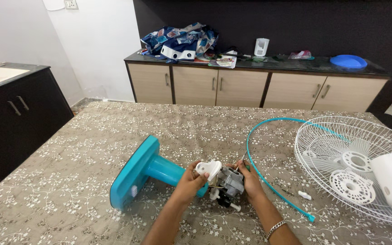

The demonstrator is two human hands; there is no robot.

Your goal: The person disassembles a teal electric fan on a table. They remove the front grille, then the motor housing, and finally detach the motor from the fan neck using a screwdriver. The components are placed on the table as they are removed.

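Fan stand [148,170] is lying on its side near the table's [69,149] front edge, base facing left, its long axis running rightward into my grip. My left hand [189,181] is pinching the white bracket [209,168]; my right hand [250,179] is clasping the grey motor [229,181], fingers probably curled behind it.

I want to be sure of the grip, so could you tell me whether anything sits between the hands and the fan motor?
Nothing visible does. The left hand grips the white bracket on the fan motor, and the right hand holds the motor's other side directly.
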